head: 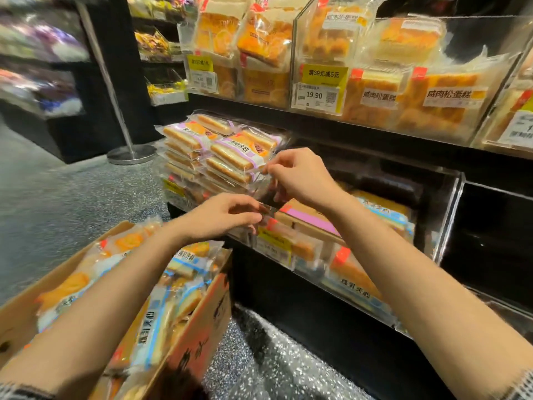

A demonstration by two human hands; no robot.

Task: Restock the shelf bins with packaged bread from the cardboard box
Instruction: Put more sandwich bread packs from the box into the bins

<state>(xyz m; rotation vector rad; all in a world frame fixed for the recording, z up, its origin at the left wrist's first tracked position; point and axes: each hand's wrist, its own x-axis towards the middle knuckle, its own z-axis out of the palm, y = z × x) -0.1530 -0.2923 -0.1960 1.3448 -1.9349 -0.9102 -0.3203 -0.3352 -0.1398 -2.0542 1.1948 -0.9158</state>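
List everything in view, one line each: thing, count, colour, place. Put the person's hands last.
cardboard box: one, brown, on the floor at lower left, holding bread packs.
boxed bread packs: several, clear wrap with blue bands, inside the box.
purple-banded bread stack: one tall stack, golden bread, lower shelf at left.
clear lower bin: one, transparent, lower shelf, holding blue-banded packs.
pink-labelled pack: one, tan and pink, at the bin's front rim.
upper-shelf bread packs: many, golden, in clear bins on the top shelf.
yellow promo tag: one of several, on an upper bin front.
stanchion base: one, silver, on the floor at left.
left hand: pinches clear wrap at the bin's front.
right hand: pinches the stack's wrapper edge.
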